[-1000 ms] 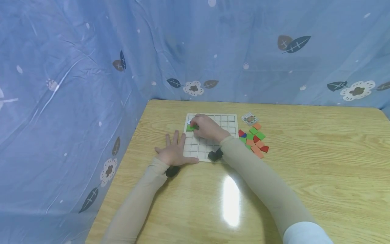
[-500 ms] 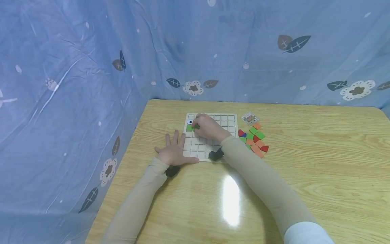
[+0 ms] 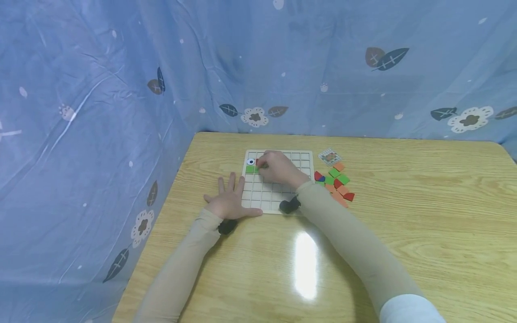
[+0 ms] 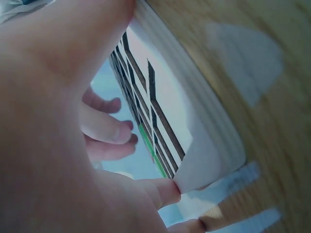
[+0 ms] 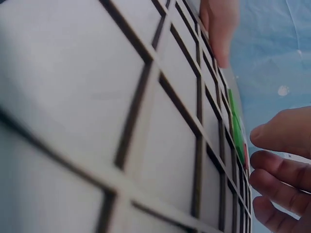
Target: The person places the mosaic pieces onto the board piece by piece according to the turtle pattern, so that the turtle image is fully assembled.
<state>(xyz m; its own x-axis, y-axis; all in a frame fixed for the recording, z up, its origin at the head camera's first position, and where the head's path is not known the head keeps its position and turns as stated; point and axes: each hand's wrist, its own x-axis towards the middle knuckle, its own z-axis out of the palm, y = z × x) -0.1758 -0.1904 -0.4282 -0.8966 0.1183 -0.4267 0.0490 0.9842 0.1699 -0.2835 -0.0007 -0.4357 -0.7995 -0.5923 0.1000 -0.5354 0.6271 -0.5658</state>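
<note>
A white gridded board (image 3: 266, 196) lies on the table. My left hand (image 3: 228, 204) spreads its fingers along the board's left edge, thumb at the front edge; the left wrist view has a fingertip at the board's corner. Over the upper left cells is my right hand (image 3: 278, 168), its fingers bent down toward the pieces. A round eye piece (image 3: 251, 162) sits in a cell, a green tile (image 3: 250, 169) just below it. Beside the eye, a red piece (image 3: 257, 161) shows partly behind the right fingers. In the right wrist view, green tiles (image 5: 236, 128) lie close to the thumb and fingertips, which stand apart.
Loose orange, green, red and blue pieces (image 3: 342, 190) are scattered right of the board. A small pattern card (image 3: 329, 157) lies above them. The wooden table (image 3: 424, 215) runs back to a blue patterned curtain (image 3: 323, 67).
My right hand has shifted slightly to the right, uncovering the eye piece and part of the red piece next to it. The left hand keeps its place at the board.
</note>
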